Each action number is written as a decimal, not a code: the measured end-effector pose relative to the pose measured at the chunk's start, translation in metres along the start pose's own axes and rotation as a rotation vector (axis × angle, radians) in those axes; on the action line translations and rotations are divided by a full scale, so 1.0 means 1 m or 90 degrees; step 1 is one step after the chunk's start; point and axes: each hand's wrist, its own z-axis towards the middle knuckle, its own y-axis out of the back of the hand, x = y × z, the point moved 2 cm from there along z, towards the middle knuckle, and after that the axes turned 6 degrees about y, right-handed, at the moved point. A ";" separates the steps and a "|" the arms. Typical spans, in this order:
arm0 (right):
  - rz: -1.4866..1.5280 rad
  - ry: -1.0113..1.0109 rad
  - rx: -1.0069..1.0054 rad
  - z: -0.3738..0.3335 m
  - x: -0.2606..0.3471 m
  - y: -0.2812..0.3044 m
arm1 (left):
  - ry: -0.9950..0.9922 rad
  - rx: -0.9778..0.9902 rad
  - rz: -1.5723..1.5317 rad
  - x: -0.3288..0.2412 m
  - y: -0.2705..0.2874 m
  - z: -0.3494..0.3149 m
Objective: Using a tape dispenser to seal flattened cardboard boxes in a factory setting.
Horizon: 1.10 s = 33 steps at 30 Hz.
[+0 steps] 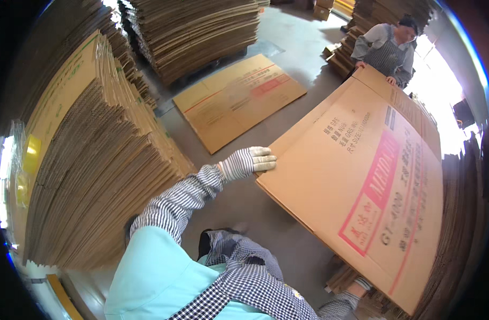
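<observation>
A large flattened cardboard box (330, 176) with red and black print slants across the right side. My left hand (249, 162), in a white glove with a striped cuff, is closed on its left corner. My right hand (363, 284) is at the near edge of the same box; only the glove's cuff end shows, and the fingers are hidden under the cardboard. At the far end, a co-worker (386, 50) in a striped apron has both hands on the box's edge.
Another flattened box (239, 101) lies low on the floor ahead. To my left stands a tall stack of cardboard sheets (95, 176), partly wrapped in clear film. A further stack (196, 37) rises at the back, and more sheets (463, 213) stand along the right.
</observation>
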 end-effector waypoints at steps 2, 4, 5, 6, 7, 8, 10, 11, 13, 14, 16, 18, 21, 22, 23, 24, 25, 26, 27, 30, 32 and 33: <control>-0.049 -0.089 -0.006 -0.035 -0.064 0.016 | 0.052 0.088 0.025 0.031 -0.026 -0.009; -0.094 -0.192 -0.015 -0.062 -0.098 0.057 | 0.122 0.207 0.093 0.051 -0.070 -0.015; -0.168 -0.288 -0.032 -0.081 -0.101 0.075 | 0.217 0.315 0.116 0.045 -0.082 -0.018; -0.209 -0.329 0.043 -0.085 -0.081 0.123 | 0.285 0.418 0.117 0.026 -0.103 -0.011; -0.254 -0.306 -0.082 -0.111 -0.069 0.112 | 0.402 0.449 0.112 0.009 -0.117 -0.037; -0.296 -0.268 -0.204 -0.141 -0.040 0.085 | 0.517 0.472 0.102 -0.013 -0.135 -0.049; -0.209 -0.234 -0.196 -0.164 -0.040 0.147 | 0.872 0.234 -0.053 -0.046 -0.162 -0.062; -0.144 -0.211 -0.146 -0.176 -0.058 0.169 | 0.873 0.109 -0.048 -0.056 -0.191 -0.092; -0.143 -0.187 -0.132 -0.173 -0.021 0.179 | 1.052 -0.108 -0.121 -0.103 -0.235 -0.085; -0.137 -0.177 -0.103 -0.171 -0.011 0.178 | 1.182 -0.212 -0.179 -0.125 -0.251 -0.079; -0.136 -0.164 -0.075 -0.161 0.000 0.186 | 1.508 -0.344 -0.640 -0.194 -0.288 -0.067; -0.154 -0.131 -0.007 -0.158 0.006 0.180 | 1.499 -0.206 -0.928 -0.241 -0.335 -0.062; -0.160 -0.164 0.001 -0.151 0.015 0.175 | 1.392 0.130 -1.338 -0.288 -0.389 -0.051; -0.169 -0.166 0.002 -0.149 0.021 0.183 | 1.449 0.123 -1.186 -0.291 -0.398 -0.040; -0.152 -0.160 0.028 -0.141 0.022 0.191 | 1.434 0.154 -1.187 -0.288 -0.398 -0.035; -0.152 -0.158 0.025 -0.136 0.025 0.202 | 1.425 0.139 -1.173 -0.290 -0.397 -0.032; -0.159 -0.154 0.031 -0.137 0.029 0.206 | 1.443 0.127 -1.170 -0.290 -0.392 -0.028; -0.165 -0.150 0.042 -0.136 0.030 0.209 | 1.458 0.111 -1.168 -0.286 -0.388 -0.025; -0.179 -0.151 0.079 -0.133 0.031 0.214 | 1.438 0.069 -1.174 -0.284 -0.385 -0.021; -0.212 -0.167 0.171 -0.121 0.020 0.225 | 1.367 -0.034 -1.296 -0.266 -0.413 -0.044; -0.235 -0.165 0.176 -0.128 0.017 0.232 | 1.290 -0.108 -1.376 -0.296 -0.422 -0.049; -0.259 -0.145 0.245 -0.134 0.014 0.222 | 1.280 -0.033 -1.304 -0.310 -0.427 -0.060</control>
